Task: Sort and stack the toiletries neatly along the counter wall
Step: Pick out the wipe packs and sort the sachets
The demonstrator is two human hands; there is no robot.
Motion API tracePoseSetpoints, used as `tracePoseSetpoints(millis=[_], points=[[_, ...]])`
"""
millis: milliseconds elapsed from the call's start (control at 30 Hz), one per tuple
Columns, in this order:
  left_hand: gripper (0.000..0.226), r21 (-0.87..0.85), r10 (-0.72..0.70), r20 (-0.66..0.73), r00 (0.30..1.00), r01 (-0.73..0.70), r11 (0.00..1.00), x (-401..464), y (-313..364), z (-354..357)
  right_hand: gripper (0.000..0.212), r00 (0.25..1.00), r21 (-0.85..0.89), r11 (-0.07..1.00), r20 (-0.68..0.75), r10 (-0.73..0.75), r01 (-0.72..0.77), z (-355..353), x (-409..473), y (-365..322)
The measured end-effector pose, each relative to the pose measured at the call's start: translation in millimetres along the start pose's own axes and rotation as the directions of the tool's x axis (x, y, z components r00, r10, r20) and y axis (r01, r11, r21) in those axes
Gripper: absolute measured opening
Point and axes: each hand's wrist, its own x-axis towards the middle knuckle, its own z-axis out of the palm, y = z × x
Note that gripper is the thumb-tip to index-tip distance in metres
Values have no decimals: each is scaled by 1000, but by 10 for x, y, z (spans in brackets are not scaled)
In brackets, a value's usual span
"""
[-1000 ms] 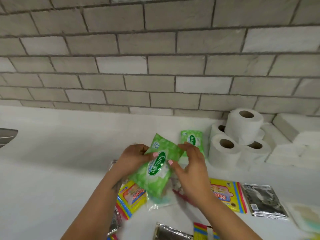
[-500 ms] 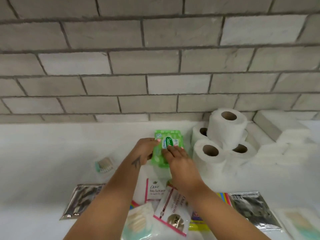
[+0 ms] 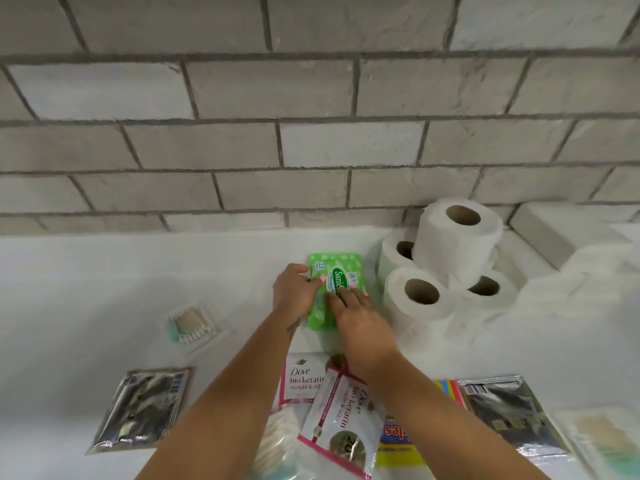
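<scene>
The grey brick wall [image 3: 311, 143] fills the upper view, and below it runs the white counter [image 3: 104, 278], with a stack of toilet rolls [image 3: 446, 268] pushed up near the wall on the right. Just left of the rolls lies a green wipes pack [image 3: 341, 271], flat on the counter a little out from the wall; whether a second pack sits beneath it cannot be told. The left hand [image 3: 294, 292] pinches the pack's left edge with curled fingers, while the right hand [image 3: 356, 310] lies on its near half, fingertips pressing the label, so each grip is closed on or bearing upon the pack and covers its lower part. Nearer the person, well apart from the pack, lie two Dove sachets [image 3: 336, 407], silver foil pouches [image 3: 142, 410] and a packet of cotton buds [image 3: 192, 322]. The likely trouble from here: the pack looks soft and slick, so if it is released crooked it may slide askew, and a wrist drawing back could nudge the front roll or drag the sachets underneath.
</scene>
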Motion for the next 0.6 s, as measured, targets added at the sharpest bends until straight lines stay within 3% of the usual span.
tracePoseSetpoints(millis=[600], points=[[56,82,-34,-55,998,38,996,-98,17,-24,72,995,53,998,94,39,-44,-30,-2,-82]])
